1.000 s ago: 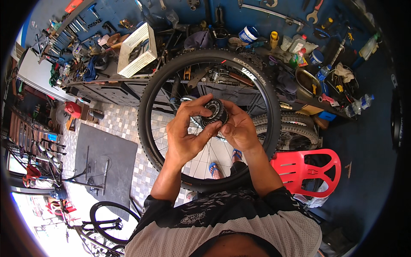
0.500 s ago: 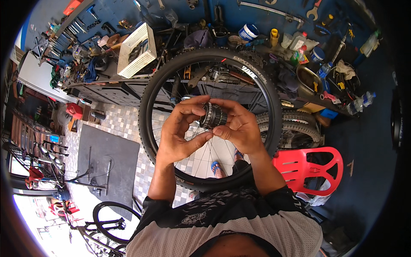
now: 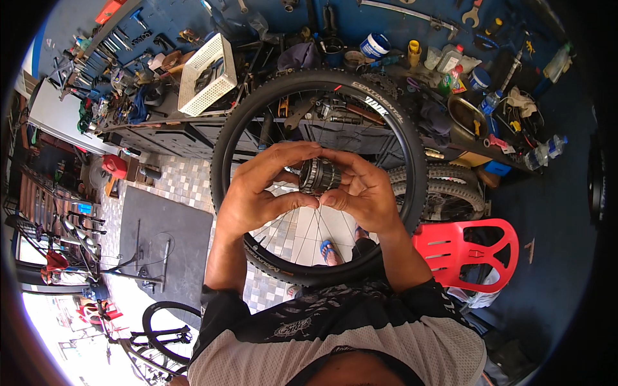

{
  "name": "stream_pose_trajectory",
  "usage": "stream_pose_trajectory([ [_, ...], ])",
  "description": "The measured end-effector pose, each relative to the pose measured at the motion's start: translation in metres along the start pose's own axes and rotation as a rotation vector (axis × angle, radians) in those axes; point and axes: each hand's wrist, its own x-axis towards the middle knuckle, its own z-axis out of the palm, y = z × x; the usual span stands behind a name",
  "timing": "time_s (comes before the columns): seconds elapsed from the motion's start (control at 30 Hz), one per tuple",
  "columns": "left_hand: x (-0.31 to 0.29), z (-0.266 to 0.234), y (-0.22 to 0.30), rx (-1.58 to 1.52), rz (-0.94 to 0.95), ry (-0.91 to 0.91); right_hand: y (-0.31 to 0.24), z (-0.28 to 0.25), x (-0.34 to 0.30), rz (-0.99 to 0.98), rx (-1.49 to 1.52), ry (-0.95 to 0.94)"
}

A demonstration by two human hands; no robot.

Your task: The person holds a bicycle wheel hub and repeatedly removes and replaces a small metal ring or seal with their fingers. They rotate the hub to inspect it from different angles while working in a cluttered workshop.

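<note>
Both hands cup a dark metal freehub body (image 3: 320,176) with a splined, ringed surface, in front of the middle of a bicycle wheel (image 3: 226,148). My left hand (image 3: 248,193) curls around its left side, fingers over the top and thumb below. On the other side, my right hand (image 3: 365,196) wraps it, its thumb tip close to the left thumb. The wheel has a black knobby tyre and thin spokes; my hands hide its centre, so I cannot tell whether the part is joined to it.
Behind the wheel runs a cluttered workbench with a white basket (image 3: 207,80), tools and bottles. A red plastic chair (image 3: 465,254) stands to the right, near spare tyres (image 3: 450,193). A dark mat (image 3: 164,238) and bicycles (image 3: 96,289) lie to the left.
My left hand has shifted left and its fingers reach flatter over the top of the freehub body. The right hand stays nearly in place. The view has shifted slightly.
</note>
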Motion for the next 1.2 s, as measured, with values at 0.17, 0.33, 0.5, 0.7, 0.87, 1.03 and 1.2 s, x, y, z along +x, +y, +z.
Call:
stream_pose_trajectory([
  [0.17,0.007,-0.007,0.001,0.076,0.056,-0.081,0.0,-0.001,-0.001,-0.007,-0.066,-0.013],
  [0.33,0.006,-0.008,-0.003,0.041,0.05,-0.086,-0.006,0.002,0.0,0.003,-0.094,-0.025],
  [0.5,0.008,-0.004,0.001,0.072,0.052,-0.095,-0.008,0.004,-0.001,0.012,-0.11,0.019],
  [0.7,0.005,-0.008,0.009,-0.008,-0.029,-0.112,-0.011,0.006,-0.001,-0.004,-0.145,0.019],
  [0.87,0.003,-0.009,0.003,-0.059,-0.022,-0.095,-0.014,0.008,-0.001,-0.028,-0.199,0.009],
  [1.03,0.002,-0.008,0.001,-0.064,0.002,-0.083,-0.016,0.008,-0.001,-0.016,-0.236,0.019],
  [1.2,0.001,-0.008,0.001,-0.02,0.043,-0.077,-0.02,0.006,0.001,-0.012,-0.343,-0.007],
])
